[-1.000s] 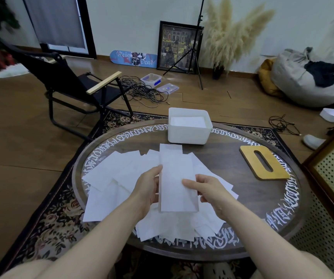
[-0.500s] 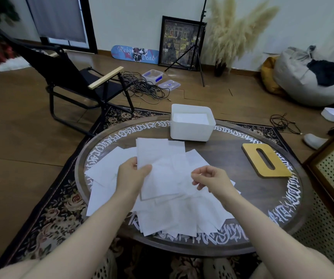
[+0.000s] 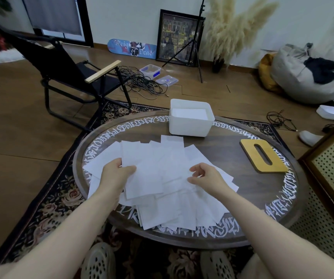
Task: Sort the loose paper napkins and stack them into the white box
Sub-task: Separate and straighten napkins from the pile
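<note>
Several loose white paper napkins [image 3: 174, 208] lie spread in a heap over the near half of the round table [image 3: 232, 150]. My left hand [image 3: 115, 176] pinches the left edge of one unfolded napkin [image 3: 144, 170], holding it flat just above the heap. To the right of that sheet, my right hand [image 3: 206, 178] hovers over the heap with its fingers loosely curled and nothing in them. At the table's far edge stands the white box [image 3: 190, 125], with white napkins stacked inside.
A yellow wooden lid with a slot [image 3: 263, 158] lies on the table at the right. A black folding chair [image 3: 71, 77] stands beyond the table on the left; cables [image 3: 142, 85] and a tripod [image 3: 192, 47] are on the floor behind. A perforated cabinet [image 3: 333, 168] is at right.
The napkin went from folded and held by both hands to opened out. My right hand let go of it; my left hand now holds it alone, lower and to the left.
</note>
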